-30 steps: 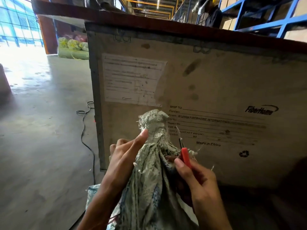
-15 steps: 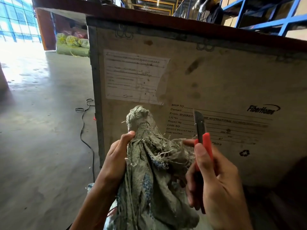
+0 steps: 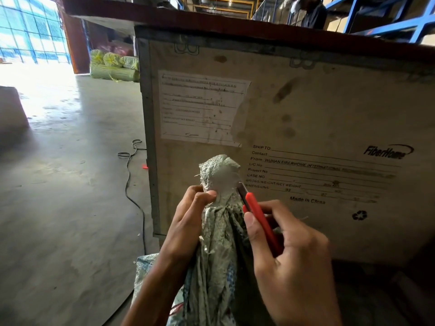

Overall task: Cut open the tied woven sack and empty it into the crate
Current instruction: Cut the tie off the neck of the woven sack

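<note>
Woven sack [image 3: 219, 236] stands in front of the crate [image 3: 306, 128], left hand [image 3: 188, 222] clamped round its tied neck, right hand [image 3: 289, 262] gripping the red cutter [image 3: 259, 220], blade at the knot: cutting step, next needs a controlled slice away from the fingers.

Concrete floor [image 3: 58, 208] of a warehouse, with the objects resting on it.

The grey floor is smooth and stained, brightly lit at upper left. A large crate [image 3: 294, 128] stands on it at right, bearing a paper label [image 3: 200, 107] and printed shipping text. A black cable [image 3: 131, 187] loops and trails along the floor just beside the crate's left edge. Green wrapped bundles [image 3: 115, 67] lie stacked on the floor in the background. The woven sack [image 3: 211, 255] stands in front of the crate; its base is out of view.
</note>
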### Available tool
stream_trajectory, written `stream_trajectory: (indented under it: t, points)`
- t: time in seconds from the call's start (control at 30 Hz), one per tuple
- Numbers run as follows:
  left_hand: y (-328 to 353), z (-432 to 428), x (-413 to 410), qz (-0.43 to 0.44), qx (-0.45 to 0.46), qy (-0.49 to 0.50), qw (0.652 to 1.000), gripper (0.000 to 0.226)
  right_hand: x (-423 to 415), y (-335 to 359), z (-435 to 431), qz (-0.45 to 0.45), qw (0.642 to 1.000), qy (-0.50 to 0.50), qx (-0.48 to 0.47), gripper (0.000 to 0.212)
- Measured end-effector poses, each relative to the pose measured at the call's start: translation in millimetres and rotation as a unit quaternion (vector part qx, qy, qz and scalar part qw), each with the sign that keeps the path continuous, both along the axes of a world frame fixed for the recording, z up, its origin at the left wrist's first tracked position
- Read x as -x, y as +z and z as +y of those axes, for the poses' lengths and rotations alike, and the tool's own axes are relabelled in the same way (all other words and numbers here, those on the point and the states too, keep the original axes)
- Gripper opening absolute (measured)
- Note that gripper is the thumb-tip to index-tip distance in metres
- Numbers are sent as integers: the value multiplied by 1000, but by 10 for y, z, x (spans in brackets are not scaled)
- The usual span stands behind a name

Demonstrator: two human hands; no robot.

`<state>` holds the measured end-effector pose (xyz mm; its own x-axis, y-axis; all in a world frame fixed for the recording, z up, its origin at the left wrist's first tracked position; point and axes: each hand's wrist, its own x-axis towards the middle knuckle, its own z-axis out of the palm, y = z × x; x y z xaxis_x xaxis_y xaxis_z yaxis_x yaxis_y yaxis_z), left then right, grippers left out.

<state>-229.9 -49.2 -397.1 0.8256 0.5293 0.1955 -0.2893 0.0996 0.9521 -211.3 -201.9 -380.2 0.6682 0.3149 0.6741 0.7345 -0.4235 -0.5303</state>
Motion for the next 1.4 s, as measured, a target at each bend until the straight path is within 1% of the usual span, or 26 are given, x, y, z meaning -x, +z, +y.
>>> stream_trajectory:
  t: [0.2, 0.27, 0.4, 0.53, 0.6, 0.7, 0.9, 0.97, 1.1, 1.17, 1.27, 1.33, 1.4]
  points:
    - [-17, -44, 1, 26, 52, 3, 998, 34, -23, -47, 15, 1, 1000, -13, -21, 13]
    - [-52, -45, -20, 31, 46, 13, 998, 36, -18, -51, 25, -3, 999, -16, -29, 15]
    - [-104, -80, -30, 29, 37, 2, 999, 40, 14, -61, 59, -26, 999, -35, -18, 14]
    - [-124, -107, -52, 19, 20, 24, 999, 38, 25, -97, 96, -26, 998, -53, -6, 13]
    - [-127, -116, -54, 6, 8, 38, 999, 35, 24, -116, 111, -23, 998, -53, -10, 12]
    - [-150, -123, -63, -12, -16, 38, 999, 37, 11, -118, 112, -28, 998, -54, -15, 10]
    - [-137, -144, -104, -57, -34, 42, 997, 33, -33, -141, 105, -38, 998, -48, -32, 11]
    - [-144, -147, -125, -59, -56, 71, 994, 26, -53, -152, 99, -33, 998, -43, -28, 14]
    - [-175, -154, -143, -65, -144, 116, 981, 25, -73, -144, 79, -20, 999, -38, -17, 21]
    - [-165, -158, -137, -78, -190, 138, 969, 25, -81, -142, 86, -18, 999, -37, -16, 19]
    - [-194, -141, -128, -86, -251, 191, 945, 30, -81, -149, 88, -14, 999, -31, -8, 13]
    - [-222, -115, -120, -78, -264, 224, 935, 25, -47, -138, 101, -16, 1000, -25, -3, 11]
    - [-216, -104, -105, -74, -251, 232, 937, 16, 7, -125, 129, -19, 1000, -16, -2, 9]
